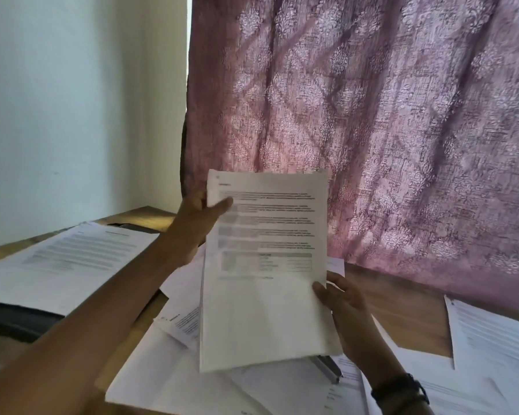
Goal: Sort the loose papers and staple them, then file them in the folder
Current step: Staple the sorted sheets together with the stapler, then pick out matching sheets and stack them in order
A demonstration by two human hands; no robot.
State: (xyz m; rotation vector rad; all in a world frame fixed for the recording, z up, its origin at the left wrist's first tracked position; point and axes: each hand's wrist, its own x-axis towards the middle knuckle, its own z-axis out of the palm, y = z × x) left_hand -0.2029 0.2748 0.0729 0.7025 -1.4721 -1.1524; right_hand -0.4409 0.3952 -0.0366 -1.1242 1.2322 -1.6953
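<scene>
head view: a stack of papers (264, 295) is held upright in the air above the middle of the desk (402, 310), its printed side turned toward the camera; the print is blurred and cannot be read. the stack's upper left edge is pinched by the left hand (197, 218), with the thumb laid across the front and the other fingers hidden behind the sheets. its lower right edge is pinched by the right hand (346, 301) in the same way, thumb in front, the rest of the fingers behind. a black wristband (402, 390) is worn on the right wrist.

loose sheets (186, 381) are spread overlapping along the near edge of the desk, under the held stack, and more printed sheets (498, 339) are seen toward the right edge. near the left edge, a printed page (72, 259) is laid on top of a dark folder (15, 319). a grey metal tool (327, 368) is partly covered by the bottom of the held stack; what it is cannot be told. a pink patterned curtain (372, 115) is hung behind the far edge, and a pale wall (72, 100) is seen to its left.
</scene>
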